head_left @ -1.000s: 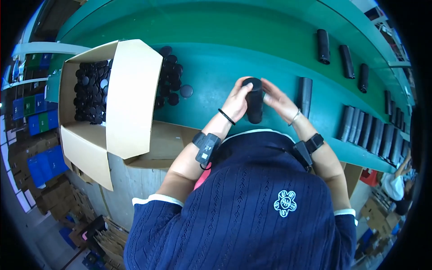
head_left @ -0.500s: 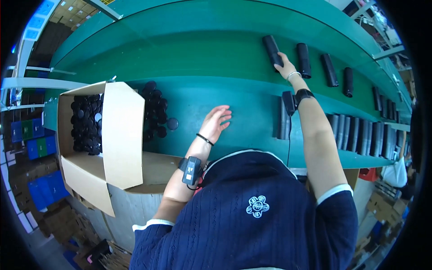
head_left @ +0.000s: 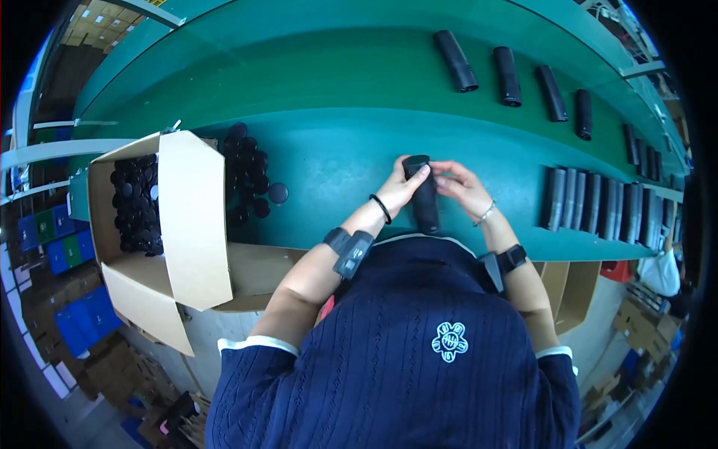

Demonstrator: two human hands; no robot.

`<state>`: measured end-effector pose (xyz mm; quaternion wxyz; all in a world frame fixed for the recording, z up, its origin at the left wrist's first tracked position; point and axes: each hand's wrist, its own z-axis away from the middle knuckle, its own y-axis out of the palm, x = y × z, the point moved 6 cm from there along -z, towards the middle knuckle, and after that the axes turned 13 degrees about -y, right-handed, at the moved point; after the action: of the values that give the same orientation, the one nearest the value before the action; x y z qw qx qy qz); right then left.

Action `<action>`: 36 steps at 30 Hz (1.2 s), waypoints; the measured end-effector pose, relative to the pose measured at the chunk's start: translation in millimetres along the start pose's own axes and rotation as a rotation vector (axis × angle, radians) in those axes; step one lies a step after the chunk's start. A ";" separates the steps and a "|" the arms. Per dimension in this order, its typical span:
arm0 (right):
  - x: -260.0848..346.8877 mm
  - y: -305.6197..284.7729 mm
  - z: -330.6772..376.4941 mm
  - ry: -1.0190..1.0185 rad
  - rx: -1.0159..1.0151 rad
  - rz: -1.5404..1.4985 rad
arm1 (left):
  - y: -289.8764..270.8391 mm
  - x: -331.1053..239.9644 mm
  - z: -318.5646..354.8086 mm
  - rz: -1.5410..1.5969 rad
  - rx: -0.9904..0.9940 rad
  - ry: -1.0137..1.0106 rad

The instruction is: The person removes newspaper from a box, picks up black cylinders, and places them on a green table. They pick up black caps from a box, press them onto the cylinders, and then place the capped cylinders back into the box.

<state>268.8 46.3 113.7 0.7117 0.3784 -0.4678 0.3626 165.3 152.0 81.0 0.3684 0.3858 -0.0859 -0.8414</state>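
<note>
A black cylinder (head_left: 425, 208) stands between my two hands in front of my chest, its long body pointing toward me. My left hand (head_left: 404, 185) is closed around its far end, thumb laid across the top. From the other side my right hand (head_left: 465, 191) has its bent fingers on the rim of that same end. A round black cap seems to sit there, partly covered by the fingers. Left of my hands, loose black discs (head_left: 250, 161) lie heaped on the green bench (head_left: 340, 150), with a single disc (head_left: 278, 193) at the edge of the heap.
An open cardboard box (head_left: 196, 224) full of black discs stands at the left. Several black cylinders (head_left: 508, 77) lie spaced along the raised green strip (head_left: 321, 75) at the back. More cylinders (head_left: 592, 202) stand in a row at the right.
My right hand has let go of a cylinder on the back strip and come down to the middle. The cylinder from the bench is now between both hands; my left hand has closed on it.
</note>
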 end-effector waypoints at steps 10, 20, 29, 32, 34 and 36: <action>20.4 65.7 4.5 -0.139 0.045 -0.264 | -4.6 -28.2 87.6 -0.530 0.036 0.600; 11.3 48.8 -0.8 -0.132 0.017 -0.182 | -5.4 -31.9 87.4 -0.609 -0.053 0.680; 22.6 58.8 -0.5 -0.013 0.011 -0.231 | -11.0 -24.8 71.1 -0.427 0.007 0.505; 29.9 62.3 -1.0 -0.090 0.019 -0.162 | -11.3 -20.1 68.4 -0.476 0.005 0.479; 34.0 59.6 -10.4 -0.066 -0.013 -0.102 | -8.2 -26.5 73.6 -0.444 0.035 0.545; 32.9 53.5 -24.4 -0.004 -0.031 -0.089 | -7.5 -34.0 76.3 -0.465 0.091 0.588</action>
<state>241.6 97.1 148.5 0.7320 0.3882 -0.4575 0.3227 121.3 170.0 150.1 0.1591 0.6362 0.0762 -0.7511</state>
